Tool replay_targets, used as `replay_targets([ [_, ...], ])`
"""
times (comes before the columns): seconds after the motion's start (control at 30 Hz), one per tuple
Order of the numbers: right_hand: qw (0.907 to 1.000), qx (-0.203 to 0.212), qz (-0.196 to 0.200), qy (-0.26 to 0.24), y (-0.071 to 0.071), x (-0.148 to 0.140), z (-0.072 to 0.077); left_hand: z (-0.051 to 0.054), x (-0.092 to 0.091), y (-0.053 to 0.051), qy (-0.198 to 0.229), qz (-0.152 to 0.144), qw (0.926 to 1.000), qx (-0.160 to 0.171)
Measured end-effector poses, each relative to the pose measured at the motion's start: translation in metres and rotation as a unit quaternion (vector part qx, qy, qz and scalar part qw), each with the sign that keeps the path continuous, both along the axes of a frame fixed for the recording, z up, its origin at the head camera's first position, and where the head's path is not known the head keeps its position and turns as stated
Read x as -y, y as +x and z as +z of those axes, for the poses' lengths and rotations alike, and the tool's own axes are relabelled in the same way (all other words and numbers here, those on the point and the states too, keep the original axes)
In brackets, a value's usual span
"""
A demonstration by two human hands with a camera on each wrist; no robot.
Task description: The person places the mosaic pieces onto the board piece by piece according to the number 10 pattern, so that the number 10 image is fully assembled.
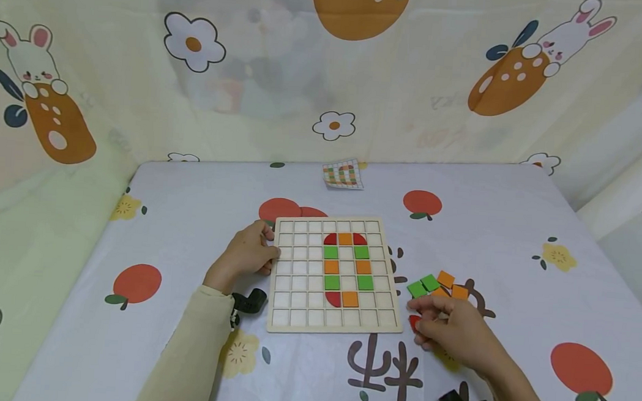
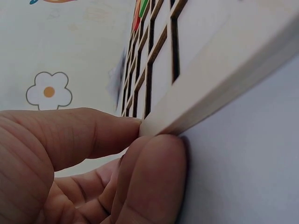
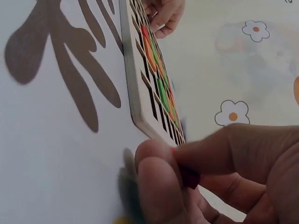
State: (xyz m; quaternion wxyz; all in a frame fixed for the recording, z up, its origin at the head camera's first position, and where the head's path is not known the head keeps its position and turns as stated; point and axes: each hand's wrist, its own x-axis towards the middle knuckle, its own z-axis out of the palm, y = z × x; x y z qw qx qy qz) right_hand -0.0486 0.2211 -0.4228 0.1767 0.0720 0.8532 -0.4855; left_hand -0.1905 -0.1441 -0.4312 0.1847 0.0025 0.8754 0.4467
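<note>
- While the left hand (image 1: 245, 251) is pinching the left rim of the gridded board (image 1: 299, 283), the right hand (image 1: 459, 333) is gripping a small red piece (image 3: 191, 178) between thumb and fingers, near the board's lower right corner.
- From the right hand, the board is lying to the left; this hand is the nearer one to the ring's open corner, and its fingers are hiding the red piece's long axis.
- Inside the board's compartments, red, orange and green tiles (image 1: 344, 239) are forming a ring, one per cell, with a gap at its lower right.
- Beyond the right hand's fingers, loose green tiles (image 1: 417, 289) and loose orange tiles (image 1: 445, 279) are lying clustered on the cloth (image 1: 490, 229), outside the board.
- Past the board's far edge, a small printed card (image 1: 343, 176) is resting.
</note>
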Motion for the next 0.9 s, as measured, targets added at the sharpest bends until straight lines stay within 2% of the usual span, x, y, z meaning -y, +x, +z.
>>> replay_targets([
  [0.07,0.9993,0.012,-0.018,-0.029,-0.002,0.002,0.0,0.0,0.0,0.0,0.001,0.001,1.0,0.001],
  [0.2,0.9978,0.021,-0.041,-0.047,-0.005,0.005,0.001,0.001,-0.001,0.0,0.002,0.003,1.0,0.005],
  [0.5,0.9938,0.011,-0.03,-0.107,-0.01,0.013,0.004,0.0,-0.001,0.0,-0.001,0.005,1.0,0.007],
  [0.6,0.9943,0.009,-0.029,-0.102,-0.011,0.015,0.004,0.0,-0.001,-0.001,-0.001,0.005,1.0,0.008],
  [0.8,0.9987,-0.018,-0.011,-0.047,-0.016,0.019,0.002,0.0,-0.001,-0.001,-0.005,0.004,1.0,0.006],
  [0.9,0.9985,-0.026,-0.005,-0.048,-0.019,0.022,0.003,0.001,-0.001,0.0,-0.006,0.004,1.0,0.006],
])
